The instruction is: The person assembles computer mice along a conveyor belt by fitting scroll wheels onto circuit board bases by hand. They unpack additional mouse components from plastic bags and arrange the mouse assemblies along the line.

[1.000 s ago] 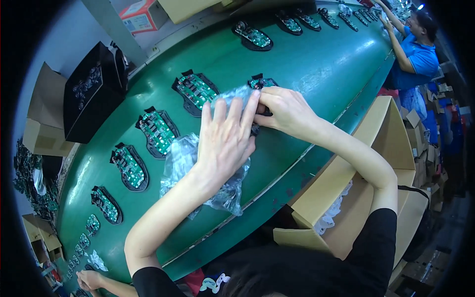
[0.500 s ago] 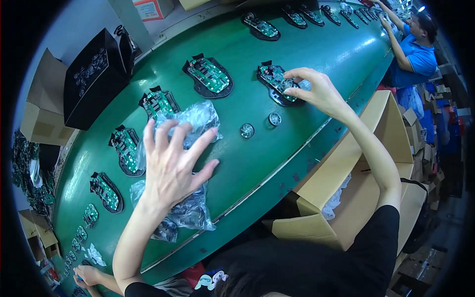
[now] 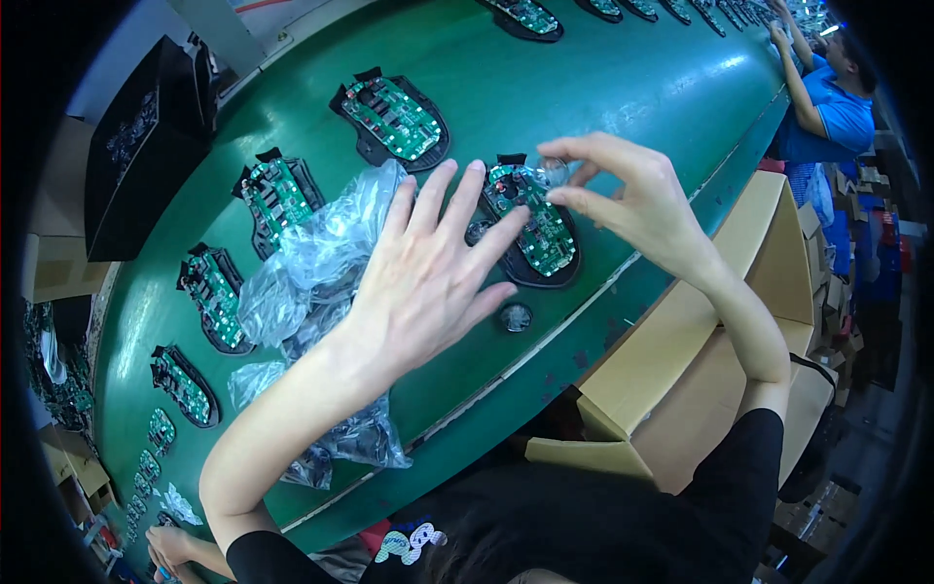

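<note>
A black shell with a green circuit board lies in front of me. At its upper right edge my right hand pinches a small clear round wheel between thumb and index finger. My left hand is spread palm down, its fingers reaching over the shell's left side. A second small wheel shows partly behind those fingers. Another one, a dark-rimmed wheel, sits on the green work surface below the shell. Crumpled clear plastic bags lie beside and beneath my left hand and forearm.
More shells with boards, such as one shell, line the surface. An open cardboard box stands at the near right edge. A black bin is at the far left. One co-worker in blue works at the far right; another's hands show lower left.
My left hand has moved right, from over the plastic bags to the shell. The shell sits lower in view, and the pinched wheel is now at its upper right edge.
</note>
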Motion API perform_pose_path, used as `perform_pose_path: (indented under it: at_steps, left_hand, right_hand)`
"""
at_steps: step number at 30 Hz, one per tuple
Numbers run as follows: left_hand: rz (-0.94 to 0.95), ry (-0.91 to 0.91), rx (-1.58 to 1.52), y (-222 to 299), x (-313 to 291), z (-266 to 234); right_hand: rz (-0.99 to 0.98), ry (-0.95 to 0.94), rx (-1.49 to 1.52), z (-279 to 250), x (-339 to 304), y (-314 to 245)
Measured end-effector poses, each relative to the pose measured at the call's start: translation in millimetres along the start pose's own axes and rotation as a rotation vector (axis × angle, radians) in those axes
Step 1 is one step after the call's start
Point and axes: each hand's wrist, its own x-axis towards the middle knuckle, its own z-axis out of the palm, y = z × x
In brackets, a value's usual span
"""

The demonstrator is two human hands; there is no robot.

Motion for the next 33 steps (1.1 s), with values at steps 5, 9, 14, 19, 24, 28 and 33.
perform_pose_path:
  at_steps: [5,9,14,19,24,28,33]
  left_hand:
    - [-0.006,-0.028,0.055,8.5,9.4,-1.6]
    - [-0.018,-0.061,0.014,4.8,12.7,-0.4]
    - [-0.04,-0.032,0.027,4.9,13.4,0.1]
    - [-0.027,-0.061,0.02,3.7,21.4,-0.6]
    - [-0.058,-0.063,-0.071,2.5,25.2,-1.3]
    - [-0.055,-0.082,-0.092,3.0,29.0,-2.2]
    - [-0.065,-0.084,-0.05,-0.3,27.6,-0.9]
  right_hand:
    - [-0.157,-0.127,-0.146,10.9,19.3,6.1]
    - [-0.195,-0.104,-0.259,12.9,21.0,3.8]
    - [-0.21,-0.146,-0.446,6.8,27.3,-8.0]
    - [-0.263,-0.034,-0.44,9.3,18.1,7.5]
    - [-0.296,-0.062,-0.554,8.5,25.8,3.4]
    - [-0.347,-0.219,-0.5,-1.6,41.0,6.6]
    - [-0.38,0.003,-0.571,19.2,10.7,2.3]
